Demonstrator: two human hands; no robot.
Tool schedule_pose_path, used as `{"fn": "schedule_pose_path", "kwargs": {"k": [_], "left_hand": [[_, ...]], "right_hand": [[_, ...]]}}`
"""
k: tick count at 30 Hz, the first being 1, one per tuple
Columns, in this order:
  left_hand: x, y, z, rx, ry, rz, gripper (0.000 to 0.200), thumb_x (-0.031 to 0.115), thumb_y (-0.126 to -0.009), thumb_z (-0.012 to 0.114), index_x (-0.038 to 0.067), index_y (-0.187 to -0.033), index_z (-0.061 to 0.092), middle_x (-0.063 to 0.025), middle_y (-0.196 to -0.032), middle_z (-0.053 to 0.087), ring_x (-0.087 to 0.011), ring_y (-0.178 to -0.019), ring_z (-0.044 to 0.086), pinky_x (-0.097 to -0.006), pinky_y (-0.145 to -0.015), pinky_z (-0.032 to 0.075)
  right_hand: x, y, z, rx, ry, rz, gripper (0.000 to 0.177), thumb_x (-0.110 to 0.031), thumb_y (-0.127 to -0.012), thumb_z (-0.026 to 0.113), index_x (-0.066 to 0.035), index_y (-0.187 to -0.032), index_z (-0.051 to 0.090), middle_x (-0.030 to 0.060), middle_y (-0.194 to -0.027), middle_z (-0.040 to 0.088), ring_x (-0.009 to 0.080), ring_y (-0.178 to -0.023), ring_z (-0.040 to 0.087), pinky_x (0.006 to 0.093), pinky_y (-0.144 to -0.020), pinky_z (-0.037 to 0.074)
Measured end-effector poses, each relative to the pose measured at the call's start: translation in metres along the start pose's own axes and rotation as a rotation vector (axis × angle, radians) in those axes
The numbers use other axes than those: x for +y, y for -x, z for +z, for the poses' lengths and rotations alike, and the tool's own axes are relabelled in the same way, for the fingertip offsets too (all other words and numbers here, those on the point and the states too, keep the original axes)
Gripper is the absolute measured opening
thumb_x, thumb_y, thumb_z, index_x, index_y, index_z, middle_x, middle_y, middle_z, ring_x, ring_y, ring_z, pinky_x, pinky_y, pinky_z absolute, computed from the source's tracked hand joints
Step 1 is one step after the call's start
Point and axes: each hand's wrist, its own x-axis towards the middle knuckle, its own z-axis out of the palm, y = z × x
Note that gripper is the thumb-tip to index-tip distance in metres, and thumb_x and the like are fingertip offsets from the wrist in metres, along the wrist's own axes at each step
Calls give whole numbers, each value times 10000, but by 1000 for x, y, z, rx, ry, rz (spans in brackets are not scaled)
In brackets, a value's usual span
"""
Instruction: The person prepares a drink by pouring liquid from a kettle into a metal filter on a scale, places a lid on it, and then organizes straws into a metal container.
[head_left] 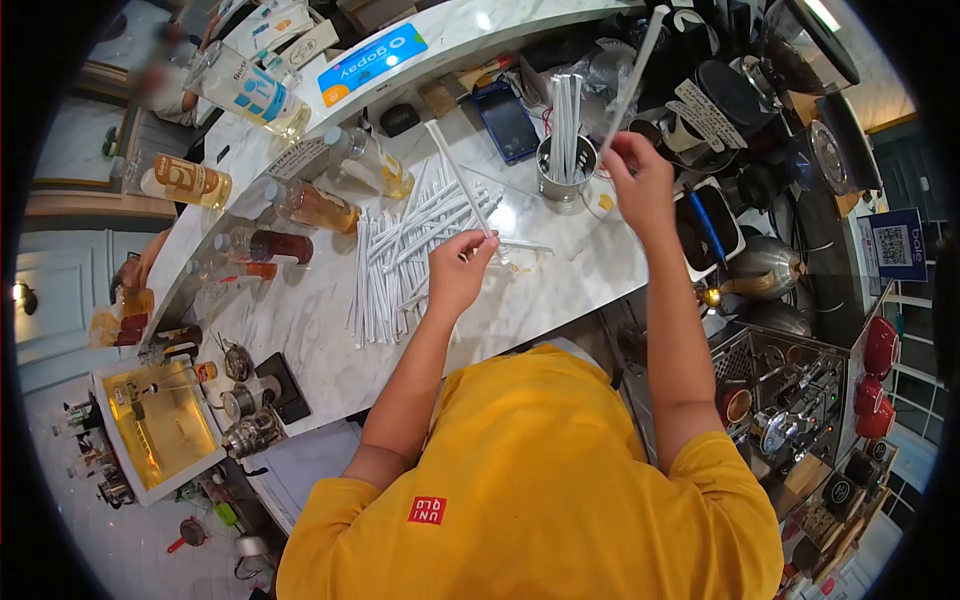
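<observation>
My left hand point(460, 270) is closed in a pinch on the lower end of a white wrapped straw point(458, 178), which slants up and left from the fingertips. Between the fingers of my right hand point(642, 182) is the lower end of another pale straw point(637, 75), raised upright and leaning right. Just left of that hand stands a metal cup point(566, 190) with several wrapped straws point(566, 125) upright in it. A loose pile of wrapped straws point(400, 260) lies on the marble counter point(330, 370), left of my left hand.
Several bottles, such as an amber one point(312, 205), line the counter's left side. A dark phone-like device point(505, 122) lies behind the cup. To the right are a black tray with a blue pen point(705, 225), a kettle point(765, 268) and an espresso machine point(790, 400).
</observation>
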Motion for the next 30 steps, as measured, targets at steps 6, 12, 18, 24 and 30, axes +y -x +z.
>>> {"fn": "schedule_pose_path", "kwargs": {"k": [6,12,18,24,30], "left_hand": [[47,-53,15,10,-1,141,231,203,-969,782,-13,-1048,790,32,-798,667,-39,-713,527,-231,-649,433],[106,-121,50,-76,92,332,274,218,-953,799,-12,-1101,776,33,-766,652,-41,-705,535,-230,-632,434],[54,-147,76,-154,-86,197,416,279,-904,845,74,-1253,748,11,-811,656,-78,-692,549,-258,-673,486],[5,-93,72,0,5,36,413,223,-907,829,56,-1270,723,-41,-884,698,-105,-700,588,-292,-661,508],[-52,-27,55,-4,48,10,363,197,-926,812,47,-1243,720,-38,-896,695,-116,-772,598,-277,-725,509]], "right_hand": [[71,7,34,80,155,-79,349,-109,-918,732,-6,-1246,670,160,-1038,760,299,-945,746,398,-865,573],[91,71,21,39,110,158,325,-121,-924,732,11,-1215,680,146,-1000,753,270,-912,732,374,-862,561],[98,100,16,-51,-66,326,290,-152,-948,737,10,-1185,698,99,-917,738,161,-834,682,318,-784,538],[87,78,25,92,-152,291,294,-159,-946,745,-4,-1192,700,75,-899,717,150,-812,674,333,-749,538],[57,10,22,-156,203,292,340,-292,-916,781,-48,-1148,736,122,-973,703,241,-820,695,358,-742,547]]}}
